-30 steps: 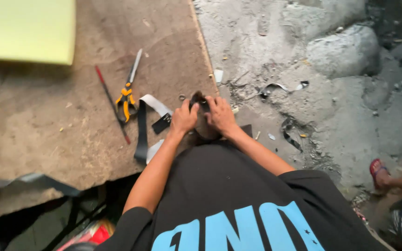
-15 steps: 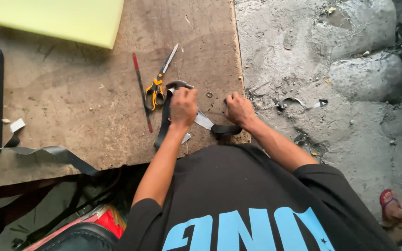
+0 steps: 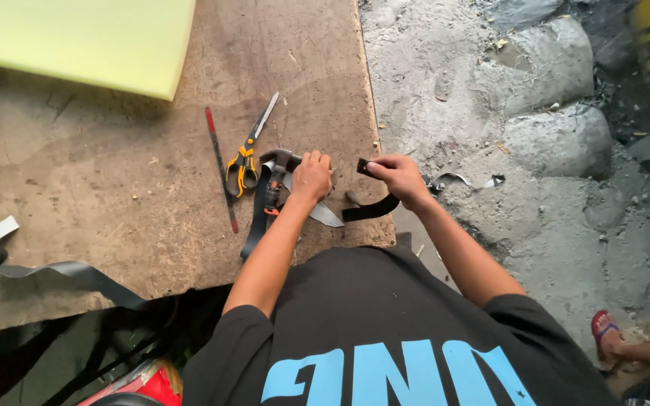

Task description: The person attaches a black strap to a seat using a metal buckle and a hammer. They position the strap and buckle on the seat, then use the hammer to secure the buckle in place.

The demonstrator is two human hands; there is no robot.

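Two bare hands working a black strap at the edge of a worn wooden board.

Seen from above: left hand (image 3: 311, 177) closed over a folded bunch of black strap (image 3: 265, 203), pinning it flat to the wooden board (image 3: 114, 203), seemingly to keep it from sliding. Right hand (image 3: 399, 177) pinching the strap's free end, lifted just off the board edge, drawn taut between the hands. Orange-handled scissors (image 3: 248, 154) and a thin red-tipped tool (image 3: 220, 169) just left, within reach. Yellow foam sheet (image 3: 77, 41) top left; rough concrete floor (image 3: 520, 150) right.
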